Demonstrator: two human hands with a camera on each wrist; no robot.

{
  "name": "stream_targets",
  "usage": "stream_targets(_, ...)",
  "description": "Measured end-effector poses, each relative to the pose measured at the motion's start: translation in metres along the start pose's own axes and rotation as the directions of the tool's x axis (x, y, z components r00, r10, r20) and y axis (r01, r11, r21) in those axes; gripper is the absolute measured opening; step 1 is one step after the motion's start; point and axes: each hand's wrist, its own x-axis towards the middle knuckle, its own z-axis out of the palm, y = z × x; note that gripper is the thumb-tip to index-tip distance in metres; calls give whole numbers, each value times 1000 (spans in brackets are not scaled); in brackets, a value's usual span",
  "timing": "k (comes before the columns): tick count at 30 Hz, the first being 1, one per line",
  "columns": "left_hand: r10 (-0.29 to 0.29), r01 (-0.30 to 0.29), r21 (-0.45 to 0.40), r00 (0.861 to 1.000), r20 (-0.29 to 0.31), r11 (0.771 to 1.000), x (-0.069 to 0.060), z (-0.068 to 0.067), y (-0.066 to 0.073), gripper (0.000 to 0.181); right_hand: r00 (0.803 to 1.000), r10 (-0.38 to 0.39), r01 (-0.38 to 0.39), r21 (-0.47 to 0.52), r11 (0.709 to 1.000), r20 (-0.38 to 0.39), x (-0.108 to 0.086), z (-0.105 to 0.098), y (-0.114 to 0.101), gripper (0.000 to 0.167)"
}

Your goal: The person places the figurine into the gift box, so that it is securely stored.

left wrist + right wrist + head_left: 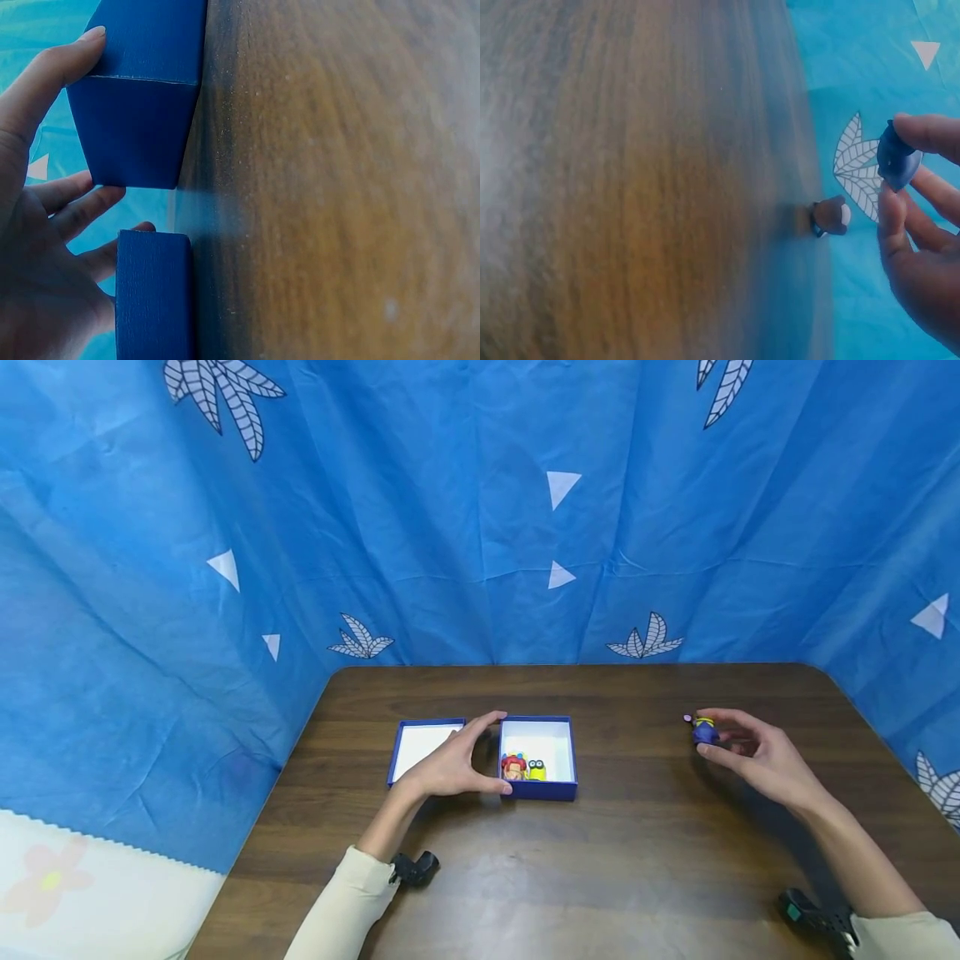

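Nearest, the left hand point(448, 768) grips an open, blue, card-like box with a white inside point(538, 791) along its left end, thumb on the near wall and fingers at the far side. A light, even hold seems best here: enough to stop sliding without bowing the walls. In the box, at the near left, sit a small red-haired toy figure point(513, 766) and, just beside it, a yellow toy figure with round dark eyes point(536, 770); bare white floor shows beyond them. To the left, a shallow blue lid point(423, 743) lies white inside up, partly hidden by the left hand.

Well to the right, the right hand point(772, 768) pinches a small blue-and-yellow toy figure point(703, 733) between thumb and fingers, raised off the brown wooden desk point(622, 860). Its rounded body could turn, so a snug fingertip pinch would suit. A small brown-and-white piece point(829, 215) stands on the desk just beyond; lifting well clear should avoid knocking it. Farthest hangs a blue patterned curtain point(442, 485).
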Motion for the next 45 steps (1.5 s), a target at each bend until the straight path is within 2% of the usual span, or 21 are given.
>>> stream_targets(9,2,-2,-1,1000,0,1000,1,0,-1,118,1000,-9,9,64,998,7,-1,0,0,54)
stream_targets(14,-5,5,-9,1000,1,1000,-1,1,-1,118,999,-53,51,131,990,8,-2,3,-2,60)
stream_targets(18,-13,13,-7,1000,-5,1000,-1,1,-2,117,997,-76,74,173,982,4,-2,5,-3,58)
stream_targets(23,-6,6,-6,1000,-3,1000,-1,0,0,117,999,-41,40,192,981,-1,-3,3,-2,54)
stream_targets(31,-3,3,0,1000,3,1000,0,0,1,117,999,23,-30,240,970,31,-3,1,1,53)
stream_targets(39,0,0,1,1000,9,1000,0,0,0,120,998,-57,45,240,970,41,-6,6,2,47)
stream_targets(45,5,-5,-4,1000,6,1000,0,0,-1,119,997,-68,56,239,969,42,-7,8,1,49)
